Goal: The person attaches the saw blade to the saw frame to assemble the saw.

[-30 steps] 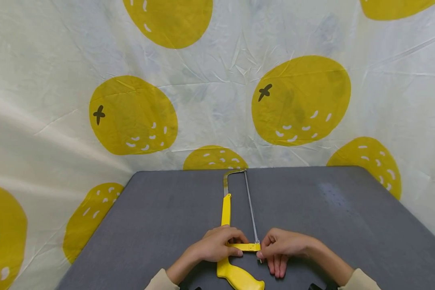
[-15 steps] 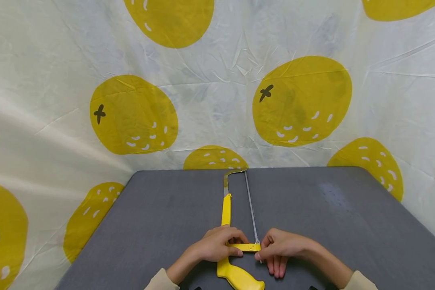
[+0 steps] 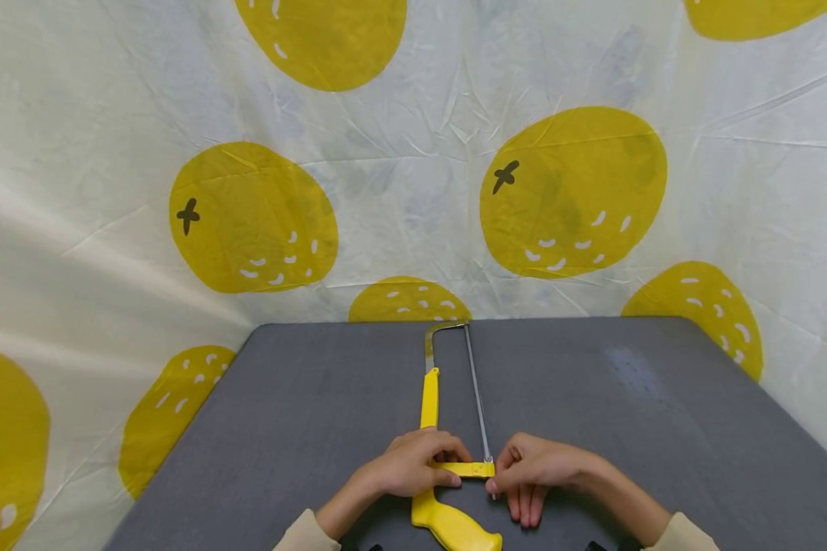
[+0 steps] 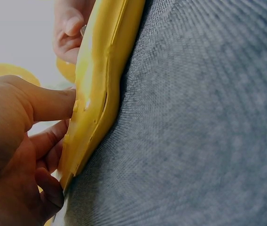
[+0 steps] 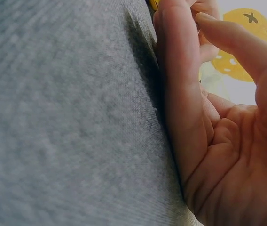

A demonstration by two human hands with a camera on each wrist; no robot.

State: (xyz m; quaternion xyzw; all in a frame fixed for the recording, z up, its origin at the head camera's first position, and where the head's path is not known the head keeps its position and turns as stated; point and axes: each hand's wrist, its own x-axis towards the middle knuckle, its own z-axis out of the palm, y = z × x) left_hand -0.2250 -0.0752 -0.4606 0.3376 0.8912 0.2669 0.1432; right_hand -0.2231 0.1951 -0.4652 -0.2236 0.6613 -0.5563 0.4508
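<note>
A hacksaw with a yellow frame lies on the grey table, its thin blade to the right and its handle toward me. My left hand grips the frame where the yellow crossbar leaves the handle. Thumb and fingers lie on either side of that bar. At the bar's right end, my right hand pinches the small metal tension screw, mostly hidden by the fingertips. The right hand's lower fingers lie extended along the tabletop in the right wrist view.
The grey table extends to both sides of the saw. A pale cloth printed with large yellow fruit hangs behind its far edge and along the left side. The saw's far tip reaches near that edge.
My right thumb and fingertips have shifted slightly at the screw. The hacksaw and my left hand stay in place.
</note>
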